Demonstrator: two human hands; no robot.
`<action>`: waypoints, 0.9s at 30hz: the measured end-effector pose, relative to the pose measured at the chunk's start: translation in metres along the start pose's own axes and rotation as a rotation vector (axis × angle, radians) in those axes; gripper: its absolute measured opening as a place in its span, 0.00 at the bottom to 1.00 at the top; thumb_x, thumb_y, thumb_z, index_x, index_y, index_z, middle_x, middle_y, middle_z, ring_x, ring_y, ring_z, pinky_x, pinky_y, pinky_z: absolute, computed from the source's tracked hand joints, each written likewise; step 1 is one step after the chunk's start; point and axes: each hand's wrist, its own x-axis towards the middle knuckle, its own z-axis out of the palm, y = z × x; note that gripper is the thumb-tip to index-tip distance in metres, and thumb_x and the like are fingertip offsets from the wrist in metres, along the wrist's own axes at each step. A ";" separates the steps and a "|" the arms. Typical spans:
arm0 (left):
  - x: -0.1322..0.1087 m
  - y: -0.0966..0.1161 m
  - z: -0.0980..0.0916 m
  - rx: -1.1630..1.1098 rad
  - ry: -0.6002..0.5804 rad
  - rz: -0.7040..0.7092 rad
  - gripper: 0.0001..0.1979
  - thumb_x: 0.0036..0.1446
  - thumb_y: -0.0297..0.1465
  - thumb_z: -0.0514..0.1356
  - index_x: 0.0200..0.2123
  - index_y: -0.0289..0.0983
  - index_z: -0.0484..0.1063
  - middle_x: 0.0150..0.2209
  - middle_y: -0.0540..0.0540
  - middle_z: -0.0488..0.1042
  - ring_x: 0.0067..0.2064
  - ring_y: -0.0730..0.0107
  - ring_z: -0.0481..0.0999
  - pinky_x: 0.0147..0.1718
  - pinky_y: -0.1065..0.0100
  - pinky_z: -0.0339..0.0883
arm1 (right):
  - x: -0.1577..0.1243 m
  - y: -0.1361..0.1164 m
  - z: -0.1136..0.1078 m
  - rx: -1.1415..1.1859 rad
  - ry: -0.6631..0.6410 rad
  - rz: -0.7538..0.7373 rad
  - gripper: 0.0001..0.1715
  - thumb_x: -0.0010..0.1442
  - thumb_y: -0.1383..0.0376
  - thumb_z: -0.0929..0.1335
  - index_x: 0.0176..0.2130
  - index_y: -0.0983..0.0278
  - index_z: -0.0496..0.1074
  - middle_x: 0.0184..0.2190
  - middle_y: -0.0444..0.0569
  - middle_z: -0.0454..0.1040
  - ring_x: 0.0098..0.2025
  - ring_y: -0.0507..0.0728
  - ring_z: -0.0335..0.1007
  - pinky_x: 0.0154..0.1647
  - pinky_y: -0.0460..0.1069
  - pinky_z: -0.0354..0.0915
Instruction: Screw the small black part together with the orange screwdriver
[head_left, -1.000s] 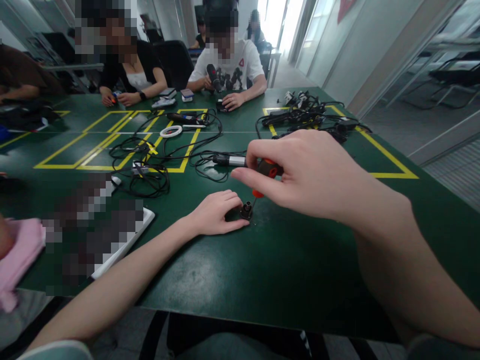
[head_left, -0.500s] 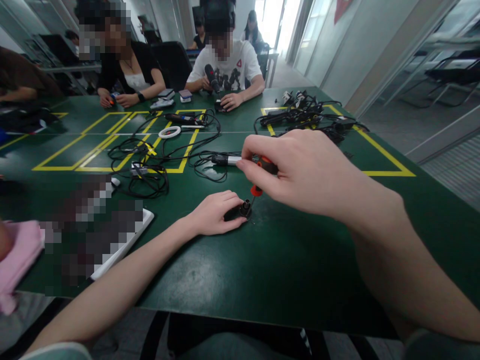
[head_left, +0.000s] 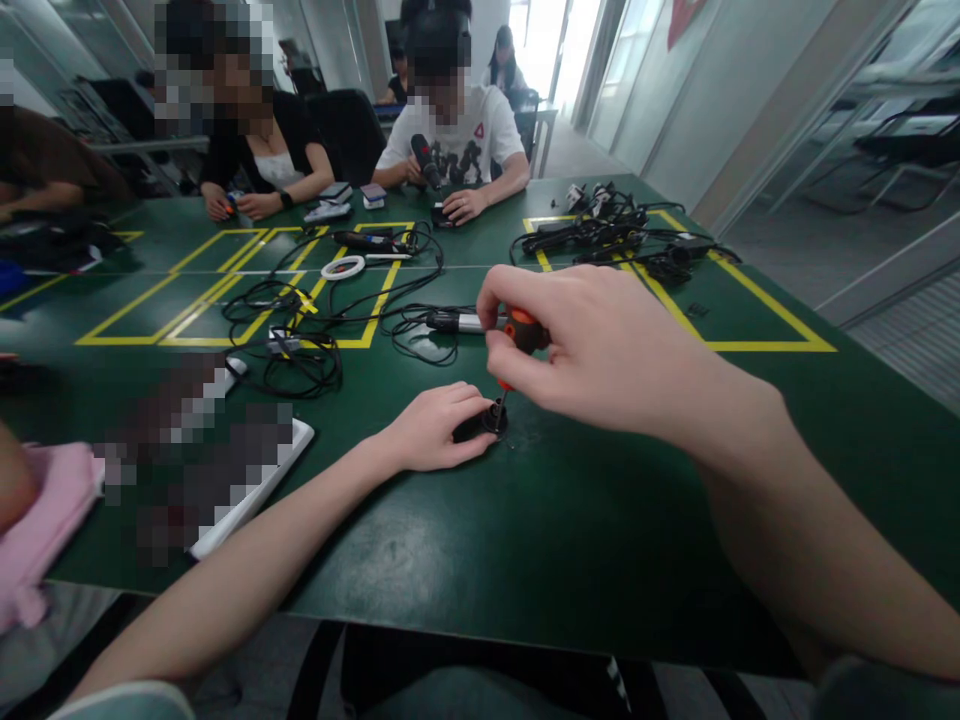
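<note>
My right hand (head_left: 577, 345) is closed around the orange and dark handle of a screwdriver (head_left: 523, 330). The screwdriver's thin shaft points down at a small black round part (head_left: 495, 418) on the green table (head_left: 420, 560). Whether the tip sits in a screw is too small to tell. My left hand (head_left: 439, 428) lies low on the table, its thumb and fingers closed about that black part from the left. Much of the part is hidden under the left fingers. Just behind the right hand lies a silver and black cylindrical tool (head_left: 457, 322) with a cable.
Tangled black cables (head_left: 300, 360) lie left of centre, near a white ring (head_left: 343, 267). More cables (head_left: 600, 235) are heaped at the back right. White-edged devices (head_left: 300, 435) rest at the left. Across the table a person (head_left: 465, 140) holds a power screwdriver (head_left: 425, 160).
My right hand has shifted slightly left, and the screwdriver stands more upright, its shaft now over the black part. My left hand keeps its hold.
</note>
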 end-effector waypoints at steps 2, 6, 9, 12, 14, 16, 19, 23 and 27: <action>0.000 0.001 0.000 0.008 -0.001 0.004 0.14 0.71 0.41 0.58 0.48 0.38 0.77 0.43 0.40 0.80 0.45 0.56 0.81 0.45 0.59 0.77 | 0.000 -0.001 0.001 -0.008 0.015 0.003 0.12 0.65 0.59 0.66 0.42 0.62 0.76 0.31 0.48 0.77 0.31 0.57 0.66 0.34 0.51 0.51; 0.001 0.001 0.000 -0.005 -0.012 -0.003 0.13 0.71 0.40 0.59 0.49 0.39 0.77 0.45 0.40 0.80 0.47 0.56 0.81 0.49 0.58 0.77 | 0.001 -0.001 0.002 -0.059 0.023 0.048 0.23 0.71 0.49 0.63 0.38 0.61 0.77 0.26 0.48 0.75 0.29 0.58 0.66 0.32 0.51 0.48; 0.001 0.001 0.000 -0.023 -0.021 -0.011 0.12 0.71 0.39 0.59 0.50 0.39 0.77 0.46 0.40 0.80 0.49 0.56 0.81 0.51 0.58 0.77 | 0.002 0.000 0.002 -0.068 0.026 0.067 0.20 0.71 0.53 0.63 0.38 0.61 0.78 0.26 0.48 0.75 0.29 0.57 0.66 0.32 0.51 0.49; 0.000 0.001 0.000 -0.027 -0.022 -0.019 0.13 0.71 0.39 0.60 0.51 0.39 0.77 0.47 0.40 0.80 0.49 0.56 0.80 0.51 0.58 0.77 | 0.002 0.001 0.003 -0.057 0.048 0.057 0.12 0.65 0.61 0.65 0.39 0.61 0.78 0.28 0.48 0.77 0.29 0.57 0.66 0.33 0.51 0.51; 0.001 0.001 0.001 -0.023 -0.018 -0.022 0.14 0.71 0.39 0.59 0.52 0.40 0.77 0.47 0.40 0.80 0.49 0.56 0.80 0.51 0.58 0.77 | 0.002 0.000 0.003 -0.050 0.047 0.054 0.11 0.63 0.60 0.66 0.39 0.61 0.78 0.29 0.48 0.78 0.30 0.57 0.67 0.33 0.51 0.52; 0.001 0.002 0.000 -0.020 -0.014 -0.020 0.14 0.71 0.40 0.59 0.51 0.39 0.77 0.46 0.40 0.80 0.49 0.56 0.80 0.51 0.58 0.77 | 0.002 -0.001 0.003 -0.061 0.045 0.063 0.16 0.67 0.55 0.65 0.37 0.61 0.78 0.28 0.49 0.78 0.30 0.58 0.67 0.33 0.51 0.51; 0.002 0.003 -0.001 -0.011 -0.011 -0.011 0.13 0.71 0.40 0.58 0.47 0.38 0.77 0.44 0.40 0.80 0.46 0.56 0.80 0.47 0.58 0.77 | 0.003 -0.002 0.002 -0.102 0.046 0.081 0.26 0.72 0.49 0.62 0.35 0.61 0.78 0.27 0.51 0.77 0.30 0.59 0.68 0.32 0.51 0.48; 0.003 0.003 -0.001 0.010 -0.005 0.004 0.13 0.71 0.40 0.58 0.44 0.37 0.76 0.41 0.40 0.79 0.42 0.57 0.78 0.42 0.60 0.75 | 0.004 -0.001 0.002 -0.116 0.052 0.097 0.19 0.72 0.57 0.62 0.40 0.61 0.80 0.28 0.52 0.78 0.29 0.59 0.68 0.32 0.52 0.49; 0.002 0.003 -0.002 0.004 -0.010 -0.006 0.12 0.71 0.40 0.58 0.44 0.38 0.76 0.43 0.40 0.80 0.44 0.57 0.79 0.43 0.60 0.75 | 0.003 -0.001 0.002 -0.084 0.053 0.096 0.17 0.70 0.59 0.63 0.41 0.61 0.80 0.30 0.52 0.79 0.31 0.60 0.69 0.33 0.52 0.50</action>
